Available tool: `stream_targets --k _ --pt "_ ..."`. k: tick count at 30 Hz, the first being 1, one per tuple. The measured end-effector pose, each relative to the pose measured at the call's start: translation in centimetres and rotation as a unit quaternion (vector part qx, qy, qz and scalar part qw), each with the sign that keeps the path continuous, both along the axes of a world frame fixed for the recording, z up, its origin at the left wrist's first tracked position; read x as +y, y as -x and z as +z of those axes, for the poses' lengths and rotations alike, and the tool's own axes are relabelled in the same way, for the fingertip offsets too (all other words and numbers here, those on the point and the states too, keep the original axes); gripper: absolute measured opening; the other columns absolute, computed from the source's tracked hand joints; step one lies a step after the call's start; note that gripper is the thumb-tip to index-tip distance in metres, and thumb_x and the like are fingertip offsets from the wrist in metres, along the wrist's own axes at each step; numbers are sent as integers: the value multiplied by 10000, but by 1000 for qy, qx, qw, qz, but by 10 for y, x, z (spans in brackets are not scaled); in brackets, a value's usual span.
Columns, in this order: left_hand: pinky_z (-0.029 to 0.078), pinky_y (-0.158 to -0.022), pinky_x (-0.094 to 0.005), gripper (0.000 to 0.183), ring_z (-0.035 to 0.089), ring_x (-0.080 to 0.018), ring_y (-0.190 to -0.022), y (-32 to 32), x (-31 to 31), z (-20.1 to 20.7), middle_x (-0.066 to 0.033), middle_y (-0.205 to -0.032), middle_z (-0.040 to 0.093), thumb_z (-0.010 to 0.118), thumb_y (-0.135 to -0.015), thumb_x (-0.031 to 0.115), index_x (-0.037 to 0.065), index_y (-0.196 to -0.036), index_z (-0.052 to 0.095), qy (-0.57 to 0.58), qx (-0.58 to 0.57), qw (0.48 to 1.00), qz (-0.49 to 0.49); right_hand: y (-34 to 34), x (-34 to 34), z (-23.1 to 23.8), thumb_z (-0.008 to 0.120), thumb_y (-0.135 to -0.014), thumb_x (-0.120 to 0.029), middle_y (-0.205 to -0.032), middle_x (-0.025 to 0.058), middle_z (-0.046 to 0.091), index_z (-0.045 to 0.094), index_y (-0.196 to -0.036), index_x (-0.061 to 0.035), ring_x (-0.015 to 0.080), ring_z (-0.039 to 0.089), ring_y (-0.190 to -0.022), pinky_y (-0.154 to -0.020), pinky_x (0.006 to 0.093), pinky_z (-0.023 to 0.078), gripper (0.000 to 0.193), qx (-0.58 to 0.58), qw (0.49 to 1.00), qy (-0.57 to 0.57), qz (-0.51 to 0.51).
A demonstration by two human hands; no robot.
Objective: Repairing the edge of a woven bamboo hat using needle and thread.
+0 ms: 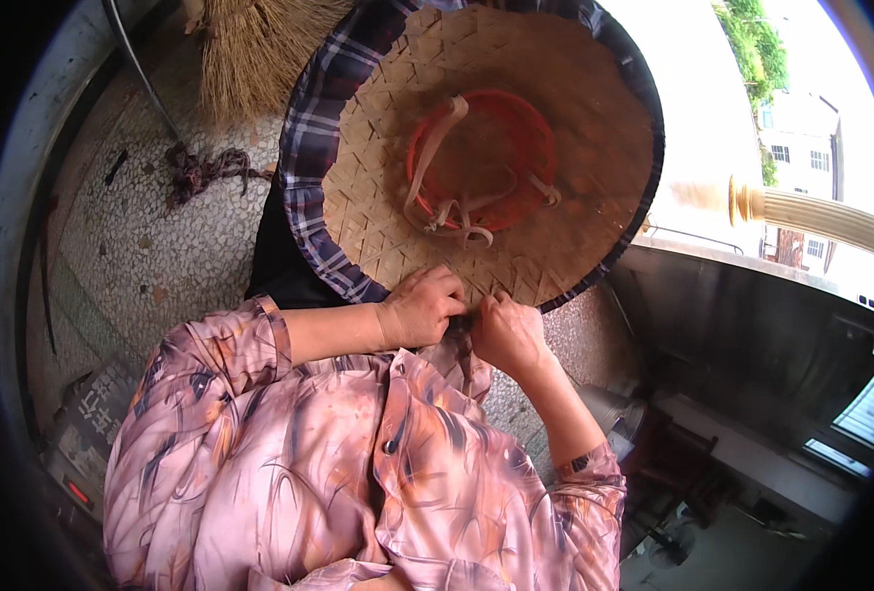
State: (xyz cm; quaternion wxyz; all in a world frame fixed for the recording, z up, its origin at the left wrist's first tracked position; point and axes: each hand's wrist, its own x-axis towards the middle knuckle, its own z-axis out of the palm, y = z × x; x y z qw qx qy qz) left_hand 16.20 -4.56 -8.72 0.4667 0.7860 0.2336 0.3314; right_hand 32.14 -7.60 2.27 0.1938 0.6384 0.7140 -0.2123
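A wide woven hat (pixel 378 197) rests over my lap with its inside facing up. Dark plaid cloth (pixel 309 167) wraps its brim. Inside sits a red ring (pixel 545 133) with pale cloth ties (pixel 442 148), some knotted on the near side. My left hand (pixel 424 307) is closed at the near brim, its fingertips pinching the edge. Just right of it, my right hand (pixel 509 333) pinches the same stretch of brim, its fingers nearly meeting the left ones. Whether a small tool such as a needle is between the fingertips, I cannot make out.
A straw broom (pixel 260 59) stands at the upper left, near a metal rod and a dark mop head (pixel 201 169) on the speckled floor (pixel 161 246). A dark low wall (pixel 733 305) runs along the right. A boxy object with printing (pixel 92 424) sits at lower left.
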Motion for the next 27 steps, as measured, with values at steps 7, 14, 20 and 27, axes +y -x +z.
stream_targets --k 7,14,20,27 --pt "475 -813 -392 197 544 -274 -960 -10 6 -2 -52 -921 605 610 -631 31 76 -806 689 1 8 1000 -30 -18 7 -15 604 -760 -143 -814 188 626 590 -782 -3 363 641 -711 -620 430 536 142 69 994 -82 -34" --pt "445 -814 -396 85 545 -245 -929 -31 -3 23 -30 -854 596 660 -707 157 122 -779 690 36 -5 999 8 -34 65 48 466 -945 -124 -689 112 594 515 -966 -59 187 555 -441 -394 279 449 84 649 583 118 -475" --pt "375 -825 -376 89 531 -211 -925 -43 -14 26 -14 -842 584 685 -725 239 176 -780 714 -16 89 996 5 -10 93 156 520 -962 -130 -688 52 478 520 -1077 0 161 548 -575 -583 333 554 174 780 520 62 -343" --pt "361 -823 -365 68 538 -189 -920 -51 -19 31 12 -863 597 705 -723 221 165 -762 712 -31 81 996 0 -213 150 315 547 -947 -127 -711 60 515 507 -1172 61 164 564 -619 -776 418 570 296 878 422 6 -224"
